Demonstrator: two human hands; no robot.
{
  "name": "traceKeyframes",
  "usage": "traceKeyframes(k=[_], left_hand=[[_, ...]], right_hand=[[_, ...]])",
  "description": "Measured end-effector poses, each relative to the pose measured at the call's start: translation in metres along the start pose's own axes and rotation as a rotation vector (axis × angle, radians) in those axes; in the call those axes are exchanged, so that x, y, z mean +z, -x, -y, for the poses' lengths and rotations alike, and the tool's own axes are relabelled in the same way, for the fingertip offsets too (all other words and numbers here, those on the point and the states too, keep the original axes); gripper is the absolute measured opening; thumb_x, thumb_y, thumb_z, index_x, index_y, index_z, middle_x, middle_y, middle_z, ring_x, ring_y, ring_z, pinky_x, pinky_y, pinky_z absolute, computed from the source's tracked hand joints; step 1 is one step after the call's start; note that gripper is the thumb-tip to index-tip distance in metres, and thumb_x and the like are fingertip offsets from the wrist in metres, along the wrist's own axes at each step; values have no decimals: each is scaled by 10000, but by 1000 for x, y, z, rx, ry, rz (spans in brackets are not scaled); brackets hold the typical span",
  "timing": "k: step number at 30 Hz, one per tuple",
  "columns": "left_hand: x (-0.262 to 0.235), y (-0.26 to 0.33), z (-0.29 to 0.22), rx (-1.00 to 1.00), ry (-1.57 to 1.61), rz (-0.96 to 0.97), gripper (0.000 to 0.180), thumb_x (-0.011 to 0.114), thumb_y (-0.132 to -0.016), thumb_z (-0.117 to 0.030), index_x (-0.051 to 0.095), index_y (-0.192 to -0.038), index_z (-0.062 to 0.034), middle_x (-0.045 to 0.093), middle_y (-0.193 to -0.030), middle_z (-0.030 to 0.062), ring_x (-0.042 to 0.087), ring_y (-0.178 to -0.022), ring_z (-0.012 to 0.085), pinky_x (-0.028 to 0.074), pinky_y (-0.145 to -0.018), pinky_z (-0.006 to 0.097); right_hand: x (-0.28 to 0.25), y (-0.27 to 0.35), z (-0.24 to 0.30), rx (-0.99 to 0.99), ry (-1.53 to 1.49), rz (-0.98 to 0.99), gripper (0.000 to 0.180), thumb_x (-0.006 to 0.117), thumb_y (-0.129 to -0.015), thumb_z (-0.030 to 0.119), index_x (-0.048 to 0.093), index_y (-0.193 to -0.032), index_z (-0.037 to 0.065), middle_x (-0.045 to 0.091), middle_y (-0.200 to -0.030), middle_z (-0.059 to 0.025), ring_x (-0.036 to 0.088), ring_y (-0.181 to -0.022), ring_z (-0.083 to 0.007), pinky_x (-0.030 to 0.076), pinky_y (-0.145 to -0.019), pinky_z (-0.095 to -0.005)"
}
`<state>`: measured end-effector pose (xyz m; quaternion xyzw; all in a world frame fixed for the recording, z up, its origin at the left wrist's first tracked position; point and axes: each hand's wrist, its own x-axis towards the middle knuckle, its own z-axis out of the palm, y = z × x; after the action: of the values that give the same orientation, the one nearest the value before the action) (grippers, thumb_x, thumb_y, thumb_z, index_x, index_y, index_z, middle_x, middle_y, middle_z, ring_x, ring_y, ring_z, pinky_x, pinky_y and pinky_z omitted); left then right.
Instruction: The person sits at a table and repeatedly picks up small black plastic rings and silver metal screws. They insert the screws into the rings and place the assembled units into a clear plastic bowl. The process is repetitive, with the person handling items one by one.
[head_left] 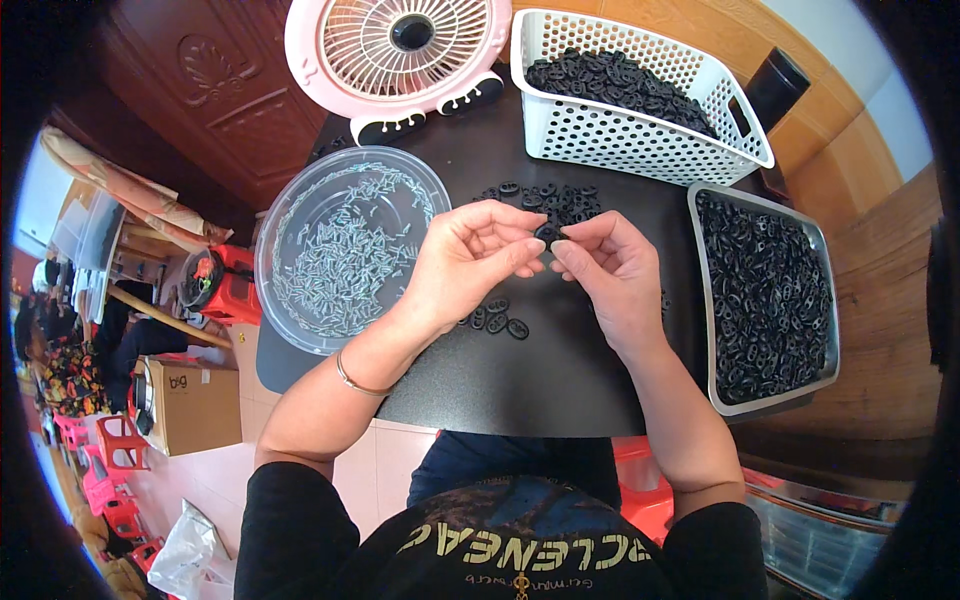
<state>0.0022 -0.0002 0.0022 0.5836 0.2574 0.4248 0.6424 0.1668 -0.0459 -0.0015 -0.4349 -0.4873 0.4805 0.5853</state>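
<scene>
A black piece (547, 232) is pinched by the tips of the left fingers (518, 257) and the right fingers (578, 262) together, and it is held up clear of the table (560, 370). Whether a second, smaller part is also gripped cannot be told, as most of the piece is covered by the fingertips. By the look of it, this one piece is being worked on and has not been completed.

Just beyond the fingers, a loose pile (572, 203) of like black parts is spread on the table, within easy reach; it is judged to be waiting its turn, though this cannot be confirmed. Nearer the body and to the left of the fingers, a few ovals (495, 318) are laid flat, partly hidden by the left forearm; these may have been finished and set aside.

Farther left of the fingers, a clear bowl (265, 250) is stocked with many metal bits (345, 265), so plenty is left to be used if one is put into each piece.

Well beyond the fingers, a white basket (640, 150) is heaped with black parts, and to their right a tray (704, 300) is filled with black ovals. Which of the two is stock and which is finished work cannot be told; by either reading, a large batch appears to be under way.
</scene>
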Motion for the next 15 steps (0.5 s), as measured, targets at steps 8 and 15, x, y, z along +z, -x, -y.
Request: traceKeyframes(k=[8,15], left_hand=[[2,2,1,-30,-2,-26,187,592,-786,5,583,-972,18,624,-801,71,600,-675,103,487,-609,191],[2,1,-1,-70,123,-22,182,578,-811,-36,585,-984,22,623,-846,66,582,-747,85,481,-674,207]], right_hand=[[1,0,0,4,-17,11,121,629,-773,50,544,-853,21,600,-770,-50,581,-680,-77,466,-603,-194],[6,1,0,-3,-66,29,158,615,-775,30,530,-908,20,593,-785,-43,578,-705,-76,459,-620,-191]])
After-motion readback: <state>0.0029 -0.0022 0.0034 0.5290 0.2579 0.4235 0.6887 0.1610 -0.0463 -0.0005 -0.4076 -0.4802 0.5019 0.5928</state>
